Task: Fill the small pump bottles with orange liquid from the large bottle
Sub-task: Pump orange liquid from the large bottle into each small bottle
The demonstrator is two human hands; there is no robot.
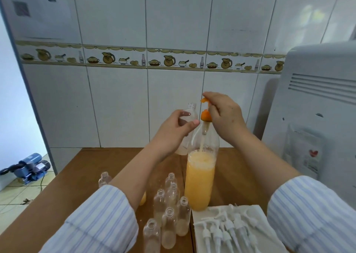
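The large clear bottle (pixel 200 177) stands upright on the wooden table, a bit over half full of frothy orange liquid. An orange pump head (pixel 205 114) sits at its neck, its tube reaching down into the liquid. My right hand (pixel 223 116) holds that pump head from the right. My left hand (pixel 173 131) grips a small empty clear bottle (pixel 189 114), held upright just left of the pump spout. Several small empty bottles (pixel 169 208) stand open near the table's front.
A white cloth (pixel 200 220) at the front right carries several white pump tops (pixel 227 231). A white appliance (pixel 316 117) stands on the right by the tiled wall. A small bottle with orange content (pixel 143 198) shows under my left forearm. A blue pump (pixel 28 166) lies on the floor at left.
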